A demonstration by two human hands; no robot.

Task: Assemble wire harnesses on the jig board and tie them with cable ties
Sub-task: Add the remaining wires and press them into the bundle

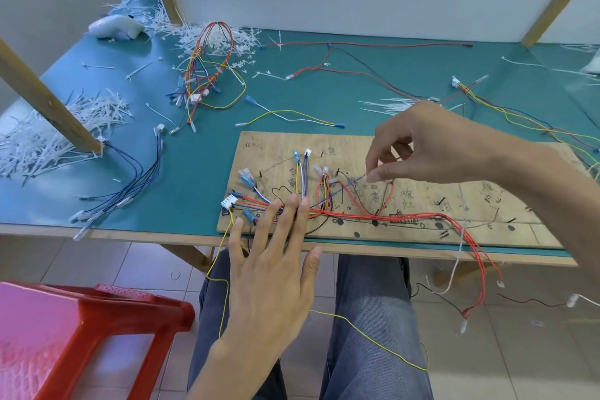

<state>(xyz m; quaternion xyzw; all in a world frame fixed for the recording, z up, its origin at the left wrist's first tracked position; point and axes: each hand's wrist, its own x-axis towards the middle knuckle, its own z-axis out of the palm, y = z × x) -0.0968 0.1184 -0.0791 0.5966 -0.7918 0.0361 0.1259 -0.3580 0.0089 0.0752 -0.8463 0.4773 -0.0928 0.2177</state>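
Observation:
A wooden jig board (422,153) lies at the table's front edge, marked with ink lines and pegs. Red, blue, yellow and white wires (357,214) run across it, ending in a white connector (228,204) at its left end. My left hand (276,256) lies flat with straight fingers, its fingertips pressing the wire bundle down near the board's front left. My right hand (431,143) hovers over the middle of the board and pinches the end of a thin blue wire (355,181) between thumb and forefinger. A red wire bunch (477,256) hangs off the front edge.
A finished harness bundle (211,68) and loose wires lie on the green table (194,156). Piles of cut tie ends (48,136) lie at left and back. Fresh cable ties (389,105) lie behind the board. A red stool (81,328) stands at lower left.

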